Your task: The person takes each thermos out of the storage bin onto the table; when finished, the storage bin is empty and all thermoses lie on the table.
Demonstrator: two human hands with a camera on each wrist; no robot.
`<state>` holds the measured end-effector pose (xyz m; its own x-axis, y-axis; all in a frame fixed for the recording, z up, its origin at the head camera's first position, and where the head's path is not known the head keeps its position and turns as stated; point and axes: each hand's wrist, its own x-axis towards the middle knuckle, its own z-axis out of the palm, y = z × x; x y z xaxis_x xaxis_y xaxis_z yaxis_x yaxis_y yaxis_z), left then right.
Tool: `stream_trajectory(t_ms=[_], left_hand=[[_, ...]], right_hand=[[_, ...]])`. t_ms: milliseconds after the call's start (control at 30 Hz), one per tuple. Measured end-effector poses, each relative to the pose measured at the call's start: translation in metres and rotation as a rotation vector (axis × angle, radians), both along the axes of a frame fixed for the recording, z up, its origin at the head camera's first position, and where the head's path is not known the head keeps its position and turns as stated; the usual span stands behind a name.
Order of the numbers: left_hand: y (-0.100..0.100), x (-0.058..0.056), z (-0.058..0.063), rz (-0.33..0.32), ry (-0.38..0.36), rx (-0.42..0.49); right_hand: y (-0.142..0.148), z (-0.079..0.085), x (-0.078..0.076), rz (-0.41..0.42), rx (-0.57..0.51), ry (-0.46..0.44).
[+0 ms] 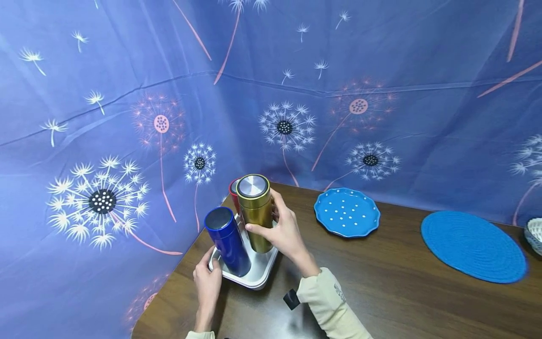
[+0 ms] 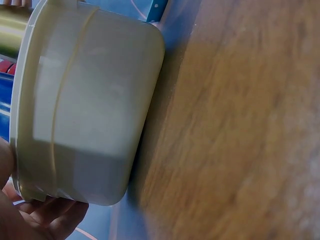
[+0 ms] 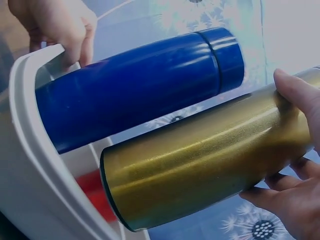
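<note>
My right hand (image 1: 289,231) grips a gold metal thermos flask (image 1: 256,214) with a silver-topped lid, thumb on one side and fingers on the other. In the right wrist view, the flask's base is at the container's mouth, tilted. A blue thermos flask (image 1: 232,249) stands leaning inside the whitish plastic container (image 2: 95,110). Behind the gold one, a red flask (image 1: 233,189) is mostly hidden. My left hand (image 1: 207,278) holds the container's near left corner, thumb at the rim and fingers curled round the outside.
The container is near the left edge of the brown wooden table (image 1: 381,292). A blue polka-dot plate (image 1: 347,213) lies to its right, then a round blue woven mat (image 1: 472,247) and a patterned bowl (image 1: 532,235) at the far right. A dandelion-print cloth (image 1: 237,103) hangs behind.
</note>
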<state>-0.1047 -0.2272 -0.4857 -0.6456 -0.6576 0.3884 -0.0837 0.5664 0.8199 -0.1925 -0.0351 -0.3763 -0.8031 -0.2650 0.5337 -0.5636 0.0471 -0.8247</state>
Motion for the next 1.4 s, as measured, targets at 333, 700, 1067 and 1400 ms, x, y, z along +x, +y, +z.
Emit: stream_trajectory(t_ms=[333,700,1067,1400], left_hand=[[-0.002,0.005,0.001,0.003,-0.017,-0.016],[-0.003,0.007,0.004,0.005,-0.03,-0.003],[-0.002,0.006,0.007,0.002,-0.008,-0.014],[0.002,0.007,0.007,-0.001,-0.022,0.007]], right_hand=[[0.018,0.015,0.011,0.001,-0.036,-0.013],[0.042,0.018,0.019,-0.017,-0.037,-0.037],[0.072,0.01,0.025,-0.082,-0.052,-0.092],[0.107,0.001,0.028,-0.194,-0.027,-0.111]])
